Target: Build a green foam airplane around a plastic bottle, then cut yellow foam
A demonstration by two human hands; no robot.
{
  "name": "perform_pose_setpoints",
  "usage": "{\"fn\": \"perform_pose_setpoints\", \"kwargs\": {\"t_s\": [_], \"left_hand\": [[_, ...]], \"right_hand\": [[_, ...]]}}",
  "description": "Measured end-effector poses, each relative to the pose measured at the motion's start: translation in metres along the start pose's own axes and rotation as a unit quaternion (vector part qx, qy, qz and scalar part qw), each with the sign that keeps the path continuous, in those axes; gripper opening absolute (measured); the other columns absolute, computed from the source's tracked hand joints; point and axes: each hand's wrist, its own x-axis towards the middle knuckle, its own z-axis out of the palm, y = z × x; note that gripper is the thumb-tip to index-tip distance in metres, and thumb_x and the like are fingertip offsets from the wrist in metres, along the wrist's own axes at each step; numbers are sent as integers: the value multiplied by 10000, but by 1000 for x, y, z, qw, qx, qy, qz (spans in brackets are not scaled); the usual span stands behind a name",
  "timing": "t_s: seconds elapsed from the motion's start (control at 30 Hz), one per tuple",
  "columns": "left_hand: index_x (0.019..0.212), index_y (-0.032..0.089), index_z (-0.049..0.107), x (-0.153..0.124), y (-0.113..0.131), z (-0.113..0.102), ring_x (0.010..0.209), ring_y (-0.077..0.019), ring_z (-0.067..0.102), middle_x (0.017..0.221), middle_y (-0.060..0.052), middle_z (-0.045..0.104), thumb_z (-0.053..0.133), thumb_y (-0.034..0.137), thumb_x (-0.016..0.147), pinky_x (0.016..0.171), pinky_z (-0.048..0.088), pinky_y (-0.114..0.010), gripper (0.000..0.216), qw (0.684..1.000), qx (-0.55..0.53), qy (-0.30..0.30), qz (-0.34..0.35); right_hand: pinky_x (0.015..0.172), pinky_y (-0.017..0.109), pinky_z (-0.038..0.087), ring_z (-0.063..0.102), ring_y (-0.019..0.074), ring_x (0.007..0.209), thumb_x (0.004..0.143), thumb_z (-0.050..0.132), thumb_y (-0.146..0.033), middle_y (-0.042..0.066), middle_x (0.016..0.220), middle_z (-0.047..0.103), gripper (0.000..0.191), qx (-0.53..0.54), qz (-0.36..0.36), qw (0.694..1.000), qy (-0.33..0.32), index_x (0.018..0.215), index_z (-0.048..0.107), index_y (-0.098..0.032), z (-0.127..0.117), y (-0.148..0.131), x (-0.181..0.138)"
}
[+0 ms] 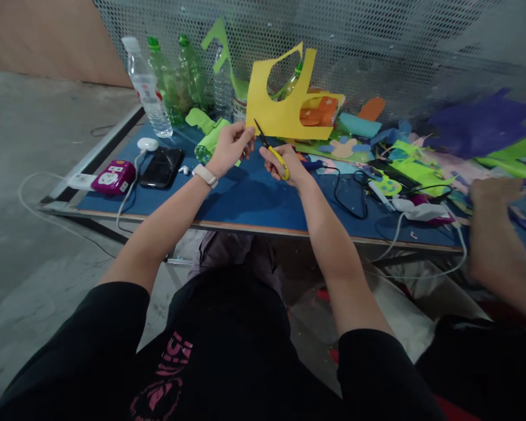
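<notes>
My left hand (235, 145) pinches the lower left corner of a yellow paper sheet (267, 111) between thumb and fingers. The sheet stands upright and has large shapes cut out of it. In my right hand (284, 164) is a pair of scissors (277, 155) with yellow handles and dark blades. The blades point up and left, close to the sheet's bottom edge; whether they touch it I cannot tell. Beside my left hand lies a green plastic bottle wrapped in light green paper (213, 139).
Several bottles (151, 96) stand at the back left of the blue table (245, 202). A black phone (162, 168), a magenta device (114, 177) and white cables lie at left. Paper scraps (416, 164) and a glue gun cord (350, 207) cover the right, near another person's arm (493, 228).
</notes>
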Motion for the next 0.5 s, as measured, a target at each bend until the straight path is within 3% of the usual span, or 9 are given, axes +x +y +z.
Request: {"fn": "perform_pose_setpoints", "kwargs": {"t_s": [0.2, 0.33, 0.43, 0.5], "left_hand": [[1009, 267, 716, 1, -7, -1, 796, -352, 927, 764, -57, 727, 840, 982, 1253, 794, 841, -467, 766, 1000, 7, -5, -7], [986, 260, 710, 0, -6, -1, 669, -291, 854, 739, -38, 702, 872, 944, 1256, 705, 795, -402, 753, 1000, 2, -18, -20], [1019, 251, 718, -1, -3, -2, 738, -300, 872, 782, -52, 710, 918, 876, 1261, 720, 767, -381, 699, 999, -7, -14, -34], [1049, 239, 715, 0, 0, -2, 833, -335, 910, 825, -63, 709, 951, 848, 1259, 759, 752, -381, 686, 998, -20, 24, -62]], "right_hand": [[304, 246, 318, 456, 107, 370, 1035, 1094, -825, -28, 550, 620, 790, -11, -13, 1000, 13, 777, 576, -288, 2, -3, -3], [317, 216, 311, 461, 97, 390, 1033, 1089, -850, -36, 546, 604, 807, -14, -31, 999, 7, 791, 564, -286, 2, -2, -2], [324, 191, 314, 467, 90, 392, 1033, 1077, -875, -32, 539, 605, 835, -13, -39, 999, -4, 793, 535, -286, -1, 5, 2], [327, 179, 317, 477, 94, 395, 1048, 1060, -883, -30, 531, 607, 834, -17, -35, 999, -8, 802, 529, -288, -2, 8, 5]]}}
